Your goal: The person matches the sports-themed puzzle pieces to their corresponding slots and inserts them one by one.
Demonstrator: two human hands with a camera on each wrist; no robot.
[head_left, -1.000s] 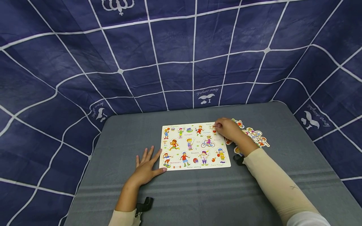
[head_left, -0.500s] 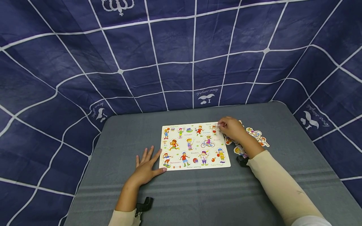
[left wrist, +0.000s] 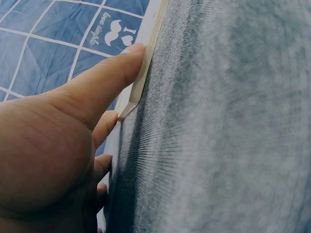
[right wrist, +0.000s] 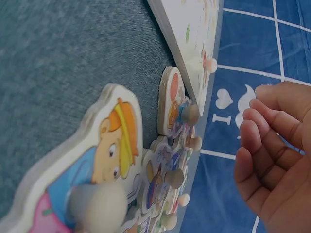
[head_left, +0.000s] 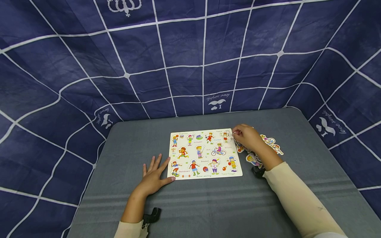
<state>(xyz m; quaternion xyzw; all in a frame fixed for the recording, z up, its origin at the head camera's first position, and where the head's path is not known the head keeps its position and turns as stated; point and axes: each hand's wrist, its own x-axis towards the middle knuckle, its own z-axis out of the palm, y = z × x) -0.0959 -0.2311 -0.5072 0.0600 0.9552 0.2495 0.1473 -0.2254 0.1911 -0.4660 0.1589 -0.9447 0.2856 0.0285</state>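
Note:
A pale wooden peg puzzle board [head_left: 190,168] printed with children playing sports lies on the table. My left hand [head_left: 152,180] is spread flat, its thumb and index finger touching the board's left edge; in the left wrist view the thumb [left wrist: 124,65] lies against that edge. My right hand [head_left: 248,137] hovers by the board's upper right corner, above the loose pieces. Its fingers are loosely curled with fingertips close together, and no piece shows between them in the right wrist view. Near that corner a tennis player piece [head_left: 225,136] shows in the board, its round knob [right wrist: 210,65] standing up.
Several loose knobbed puzzle pieces lie heaped to the right of the board, among them a figure with a yellow headband [right wrist: 114,150] and a cyclist [head_left: 269,140]. A grey cloth covers the table [head_left: 208,205]. Dark blue gridded curtains [head_left: 184,49] enclose the back and sides.
My right hand has drawn back to the right from the tennis player, leaving that figure and more of the board's right edge in view. My left hand has stayed put.

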